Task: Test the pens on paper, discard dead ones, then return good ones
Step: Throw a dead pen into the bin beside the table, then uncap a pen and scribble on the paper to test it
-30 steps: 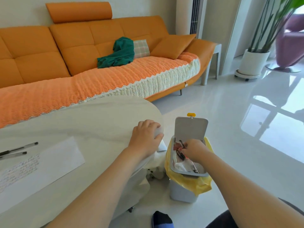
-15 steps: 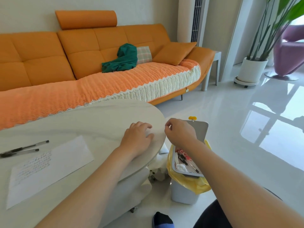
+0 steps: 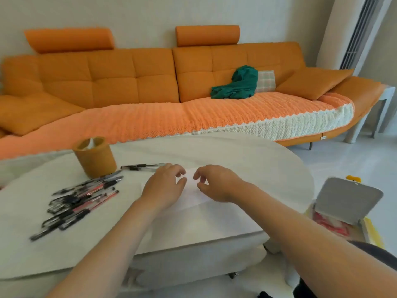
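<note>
The paper (image 3: 194, 195) lies on the table (image 3: 247, 166) to the right of the cup (image 3: 95, 158), and both hands are over it. The left hand (image 3: 165, 187) and right hand (image 3: 217, 183) have loosely curled fingers, thumbs apart from them, and hold nothing; whether they touch the sheet is unclear. A heap of pens (image 3: 79, 196) lies just in front of the cup, and two more pens (image 3: 139, 167) lie just right of it. The bin (image 3: 348, 200), lid up, stands far right of the cup, off the table.
</note>
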`<state>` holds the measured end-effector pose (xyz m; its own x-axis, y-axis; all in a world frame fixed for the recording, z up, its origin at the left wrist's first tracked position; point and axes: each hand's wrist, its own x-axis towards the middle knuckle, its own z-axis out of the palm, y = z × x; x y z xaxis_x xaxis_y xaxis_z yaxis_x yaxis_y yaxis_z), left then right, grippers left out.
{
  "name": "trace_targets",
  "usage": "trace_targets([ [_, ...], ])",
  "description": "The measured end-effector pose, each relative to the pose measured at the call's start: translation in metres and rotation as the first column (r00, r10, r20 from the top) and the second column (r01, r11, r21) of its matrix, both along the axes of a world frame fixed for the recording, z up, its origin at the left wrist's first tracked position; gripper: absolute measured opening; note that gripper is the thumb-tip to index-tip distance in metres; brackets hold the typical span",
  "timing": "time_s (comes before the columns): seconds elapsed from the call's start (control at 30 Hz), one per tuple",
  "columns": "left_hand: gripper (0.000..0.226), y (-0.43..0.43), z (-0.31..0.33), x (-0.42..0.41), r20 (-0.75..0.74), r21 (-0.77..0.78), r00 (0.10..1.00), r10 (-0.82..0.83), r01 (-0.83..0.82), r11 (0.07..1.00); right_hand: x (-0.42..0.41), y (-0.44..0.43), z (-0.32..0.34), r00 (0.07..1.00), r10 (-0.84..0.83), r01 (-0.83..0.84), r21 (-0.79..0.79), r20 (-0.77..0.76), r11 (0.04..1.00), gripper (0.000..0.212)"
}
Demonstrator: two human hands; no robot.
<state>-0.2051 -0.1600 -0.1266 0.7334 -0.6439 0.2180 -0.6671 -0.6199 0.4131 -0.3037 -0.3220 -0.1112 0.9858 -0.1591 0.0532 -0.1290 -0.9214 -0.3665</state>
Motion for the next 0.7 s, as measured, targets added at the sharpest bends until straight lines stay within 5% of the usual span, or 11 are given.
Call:
trace_targets([
  [0.37, 0.013, 0.171, -0.005, 0.068, 0.08, 0.171, 0.973, 0.215, -0.226, 0.959, 0.116, 0.135, -0.016, 0.948, 0.319, -0.316, -0.118, 0.011, 0.942, 0.033],
  [0.7, 0.006, 0.21, -0.018, 0.074, 0.087, 0.193, 0.961, 0.262, -0.274, 0.942, 0.154, 0.176, -0.031, 0.896, 0.441, -0.404, -0.318, 0.053, 0.858, 0.024],
])
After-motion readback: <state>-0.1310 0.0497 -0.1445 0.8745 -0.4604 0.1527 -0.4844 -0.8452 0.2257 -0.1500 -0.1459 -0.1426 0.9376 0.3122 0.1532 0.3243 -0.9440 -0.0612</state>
